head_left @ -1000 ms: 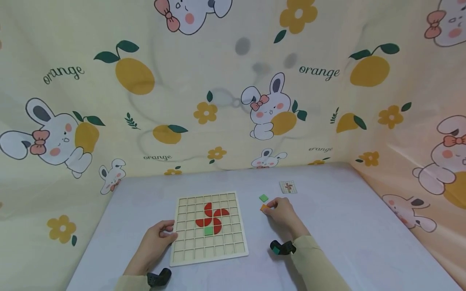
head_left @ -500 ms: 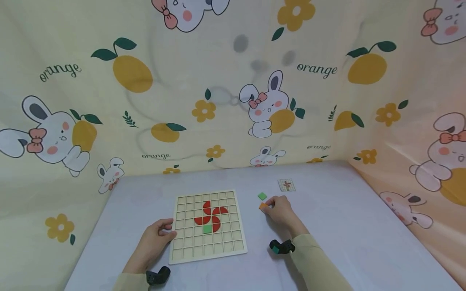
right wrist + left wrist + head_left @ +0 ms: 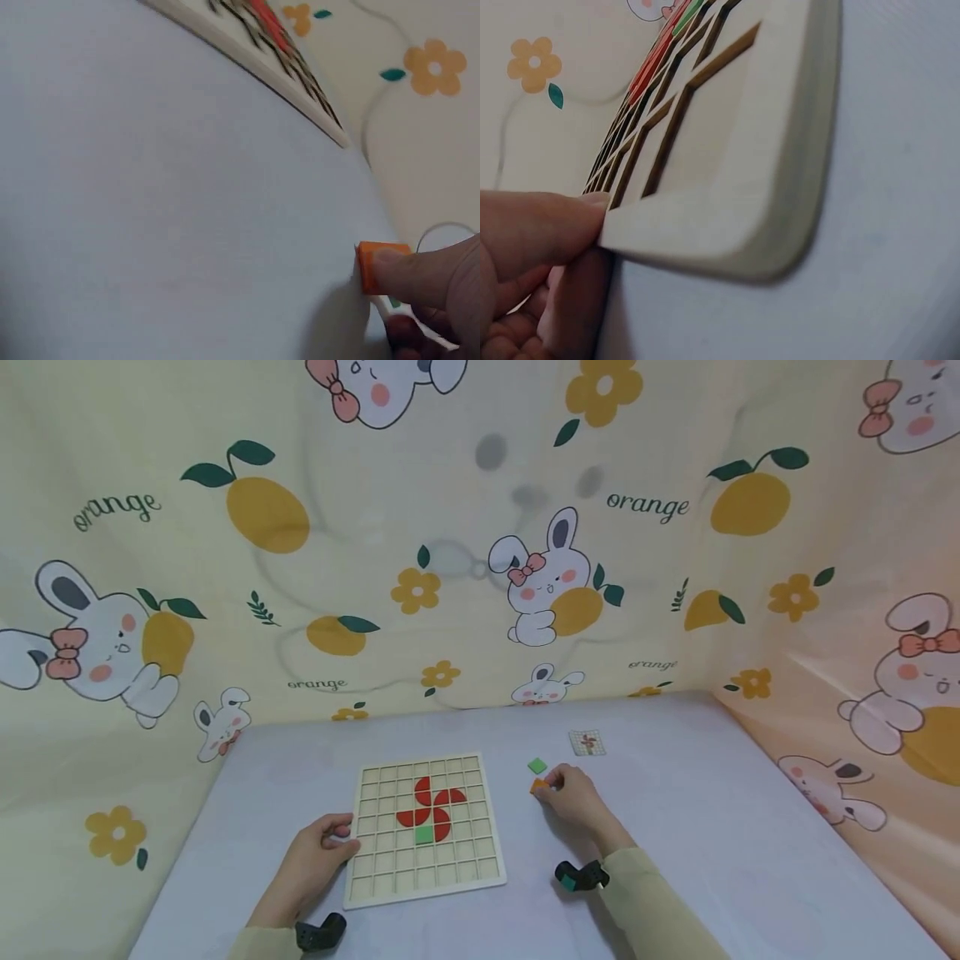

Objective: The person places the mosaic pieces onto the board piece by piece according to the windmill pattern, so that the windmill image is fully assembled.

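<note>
A square wooden grid board [image 3: 465,868] lies on the table with several red curved tiles [image 3: 441,823] in a pinwheel and one green square tile [image 3: 424,834] below them. My left hand [image 3: 313,858] holds the board's left edge, its thumb [image 3: 570,225] on the rim in the left wrist view and the other fingers curled lower down. Right of the board, my right hand [image 3: 576,800] pinches an orange tile [image 3: 379,259], its thumb flat on the face in the right wrist view. A loose green tile [image 3: 537,766] lies just behind that hand.
A small pattern card [image 3: 587,742] with a red pinwheel on a grid lies at the back right of the table [image 3: 667,793]. A printed cloth [image 3: 450,527] with rabbits and oranges stands up behind the table and along both sides. Each wrist wears a black camera.
The whole head view has shifted slightly left. Both hands stay almost in place, the left at the board's edge and the right with the orange tile.
</note>
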`<state>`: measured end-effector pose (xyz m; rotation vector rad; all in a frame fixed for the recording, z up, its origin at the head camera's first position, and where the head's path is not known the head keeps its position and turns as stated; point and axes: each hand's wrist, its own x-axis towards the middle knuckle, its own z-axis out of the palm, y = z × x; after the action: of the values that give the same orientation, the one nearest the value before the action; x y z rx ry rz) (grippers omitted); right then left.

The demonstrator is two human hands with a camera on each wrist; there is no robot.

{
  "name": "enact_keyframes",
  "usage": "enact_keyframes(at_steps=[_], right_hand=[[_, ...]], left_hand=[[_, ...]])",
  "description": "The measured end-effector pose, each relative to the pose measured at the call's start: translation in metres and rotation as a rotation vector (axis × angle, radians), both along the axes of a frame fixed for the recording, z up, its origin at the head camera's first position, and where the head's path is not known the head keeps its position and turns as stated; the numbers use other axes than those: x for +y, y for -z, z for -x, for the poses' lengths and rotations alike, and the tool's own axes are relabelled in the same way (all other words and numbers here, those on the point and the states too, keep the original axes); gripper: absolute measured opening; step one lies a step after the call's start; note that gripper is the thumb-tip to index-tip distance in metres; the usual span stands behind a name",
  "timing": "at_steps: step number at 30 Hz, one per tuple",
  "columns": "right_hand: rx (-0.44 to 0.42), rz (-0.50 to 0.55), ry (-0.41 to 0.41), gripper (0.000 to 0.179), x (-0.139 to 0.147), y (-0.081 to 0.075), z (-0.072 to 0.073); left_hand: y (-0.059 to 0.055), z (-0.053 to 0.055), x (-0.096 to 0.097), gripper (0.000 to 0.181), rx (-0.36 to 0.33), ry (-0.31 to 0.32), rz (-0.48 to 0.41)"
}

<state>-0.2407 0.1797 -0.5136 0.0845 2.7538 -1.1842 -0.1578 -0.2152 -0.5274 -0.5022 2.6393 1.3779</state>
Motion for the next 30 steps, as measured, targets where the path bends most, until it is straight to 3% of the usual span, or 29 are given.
enact_keyframes(at_steps=[8,19,30], right_hand=[[0.074,0.128,0.017,0.015,-0.023,-0.009,-0.014],[0.046,0.199,-0.292,0.01,-0.089,-0.008,-0.053],[0.046,0.169,-0.447,0.007,-0.134,-0.007,-0.069]], left_hand=[[-0.001,-0.002,-0.001,0.049,0.013,0.007,-0.012],[0.002,-0.003,-0.003,0.049,0.01,0.008,-0.031],[0.003,0.001,-0.003,0.048,0.015,0.007,-0.019]])
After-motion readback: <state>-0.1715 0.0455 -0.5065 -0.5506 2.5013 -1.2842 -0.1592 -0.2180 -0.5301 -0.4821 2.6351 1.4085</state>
